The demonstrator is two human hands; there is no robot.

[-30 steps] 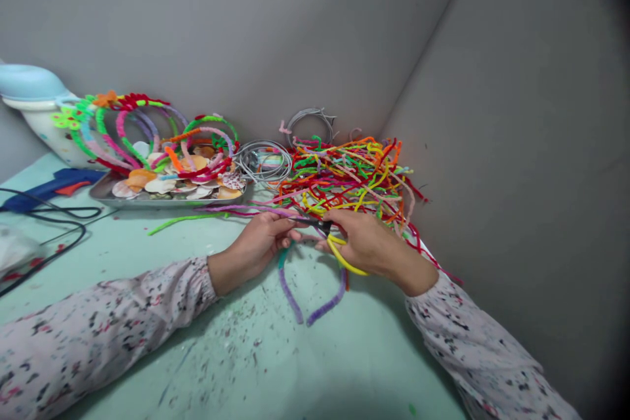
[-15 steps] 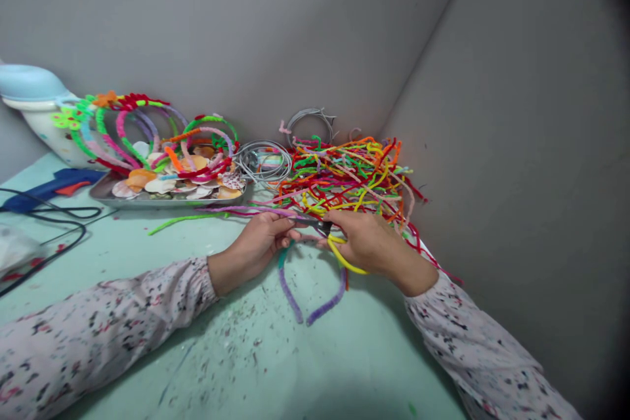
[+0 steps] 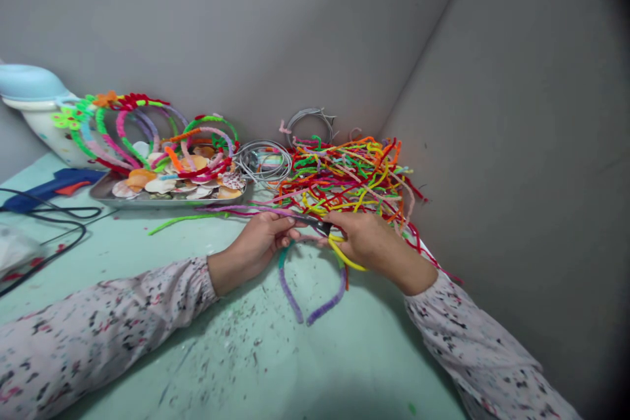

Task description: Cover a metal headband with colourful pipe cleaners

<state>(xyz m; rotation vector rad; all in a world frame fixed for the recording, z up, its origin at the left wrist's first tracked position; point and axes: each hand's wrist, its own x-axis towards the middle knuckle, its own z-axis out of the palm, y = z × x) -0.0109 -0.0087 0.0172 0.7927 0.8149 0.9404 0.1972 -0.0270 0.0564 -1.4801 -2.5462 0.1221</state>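
My right hand [image 3: 371, 246] is closed around scissors [image 3: 322, 226] with a dark middle part and yellow handles, the blades pointing left. Their tips reach the fingers of my left hand [image 3: 256, 243], which pinches a thin purple pipe cleaner [image 3: 236, 210] stretching away to the left. Just below both hands lies a headband [image 3: 327, 307] wrapped in purple, teal and pink fuzz, its two ends towards me. Fingers of both hands hide part of its top, and I cannot tell whether they touch it.
Behind my hands is a heap of coloured pipe cleaners [image 3: 349, 177]. Bundled grey wire hoops [image 3: 266, 161] sit beside a metal tray [image 3: 167, 202] of shells and finished headbands. A blue glue gun [image 3: 49, 189], its black cord and a white, blue-lidded container [image 3: 49, 121] stand left.
The scissors have shifted very slightly, their yellow handles a little closer in to my right palm. My left hand and the headband stay where they were.
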